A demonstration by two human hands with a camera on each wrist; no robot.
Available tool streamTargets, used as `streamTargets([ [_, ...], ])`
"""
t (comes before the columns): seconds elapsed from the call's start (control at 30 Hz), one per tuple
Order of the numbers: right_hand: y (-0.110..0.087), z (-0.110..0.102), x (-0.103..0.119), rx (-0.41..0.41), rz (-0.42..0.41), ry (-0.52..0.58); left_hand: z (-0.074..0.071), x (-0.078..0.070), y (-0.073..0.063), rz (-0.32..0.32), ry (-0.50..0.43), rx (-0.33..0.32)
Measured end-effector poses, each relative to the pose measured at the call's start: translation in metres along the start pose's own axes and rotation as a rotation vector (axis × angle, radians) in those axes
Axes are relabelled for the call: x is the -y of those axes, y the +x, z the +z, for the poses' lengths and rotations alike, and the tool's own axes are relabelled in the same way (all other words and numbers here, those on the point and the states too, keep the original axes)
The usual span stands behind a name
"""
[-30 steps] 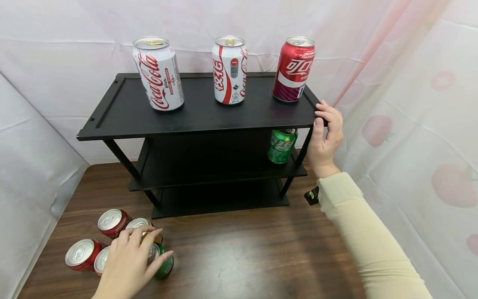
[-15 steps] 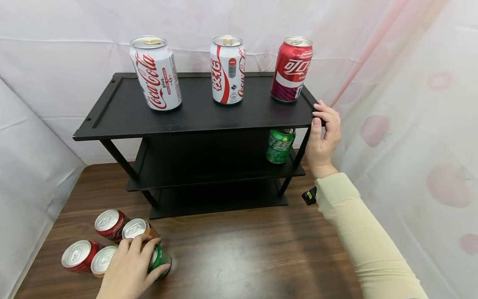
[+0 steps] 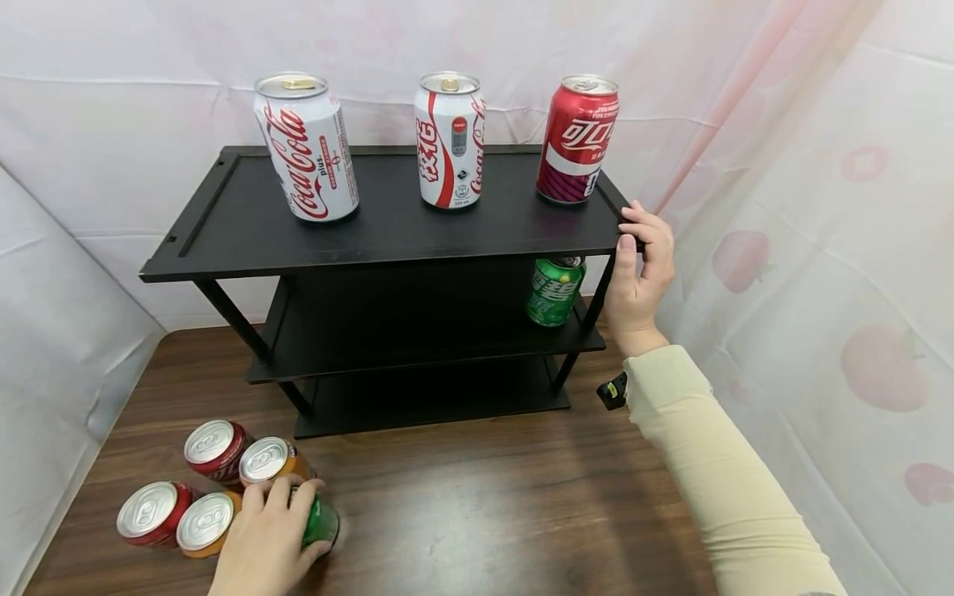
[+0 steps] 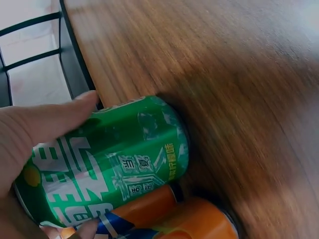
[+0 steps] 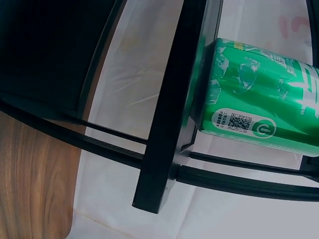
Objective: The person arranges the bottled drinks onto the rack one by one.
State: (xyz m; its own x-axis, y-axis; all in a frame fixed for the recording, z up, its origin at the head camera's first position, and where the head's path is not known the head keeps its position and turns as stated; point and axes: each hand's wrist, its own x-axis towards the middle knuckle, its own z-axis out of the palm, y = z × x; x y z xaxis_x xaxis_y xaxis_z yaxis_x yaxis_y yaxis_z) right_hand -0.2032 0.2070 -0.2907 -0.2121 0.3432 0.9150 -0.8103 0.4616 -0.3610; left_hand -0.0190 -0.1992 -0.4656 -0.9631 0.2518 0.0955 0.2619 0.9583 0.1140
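Observation:
My left hand (image 3: 262, 538) grips a green soda can (image 4: 134, 154) standing on the table at the lower left. In the left wrist view the thumb lies along one side of the can and fingertips show at the other. Orange cans (image 4: 192, 221) stand right beside it. My right hand (image 3: 643, 277) holds the right front corner of a black three-tier shelf (image 3: 387, 236), thumb at the front edge and fingers over the side. Below that hand, another green can (image 3: 555, 294) stands at the right end of the middle tier.
On the top tier stand two white cola cans, one left (image 3: 309, 153) and one central (image 3: 450, 145), and a red can (image 3: 577, 145) at the right. Two red-sided cans (image 3: 149, 515) are grouped with the orange ones on the wooden table (image 3: 462, 505). White curtains (image 3: 805, 248) enclose the space.
My left hand has lowered onto the green can on the table and closed its fingers and thumb around it. The right hand keeps its hold on the shelf corner. The head view shifts slightly.

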Motion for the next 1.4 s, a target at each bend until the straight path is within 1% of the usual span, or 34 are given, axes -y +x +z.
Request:
streamTargets([
  [0.1,-0.001,0.0,0.0,-0.003,0.005,0.006,0.001,-0.001,0.0,-0.011,0.003,0.032],
  [0.2,-0.001,0.001,0.0,-0.005,0.009,0.01,0.001,-0.002,-0.001,-0.02,-0.007,0.035],
  [0.57,-0.001,0.001,-0.001,-0.013,0.017,0.013,0.004,-0.004,-0.002,-0.006,-0.01,-0.009],
  [0.7,-0.002,0.001,-0.002,-0.014,0.015,0.014,0.005,-0.005,-0.003,-0.016,-0.007,-0.024],
  [0.9,-0.003,0.002,-0.003,-0.016,0.019,0.018,0.003,-0.009,-0.003,-0.04,-0.018,-0.021],
  [1.03,-0.003,0.001,-0.003,-0.02,0.022,0.018,0.003,-0.011,-0.002,-0.054,-0.053,0.014],
  [1.2,-0.003,0.001,-0.003,-0.018,0.024,0.027,0.002,-0.011,0.0,-0.087,-0.117,0.092],
  [1.4,-0.003,0.002,-0.004,-0.018,0.021,0.03,0.0,-0.01,0.001,-0.133,-0.139,0.16],
])
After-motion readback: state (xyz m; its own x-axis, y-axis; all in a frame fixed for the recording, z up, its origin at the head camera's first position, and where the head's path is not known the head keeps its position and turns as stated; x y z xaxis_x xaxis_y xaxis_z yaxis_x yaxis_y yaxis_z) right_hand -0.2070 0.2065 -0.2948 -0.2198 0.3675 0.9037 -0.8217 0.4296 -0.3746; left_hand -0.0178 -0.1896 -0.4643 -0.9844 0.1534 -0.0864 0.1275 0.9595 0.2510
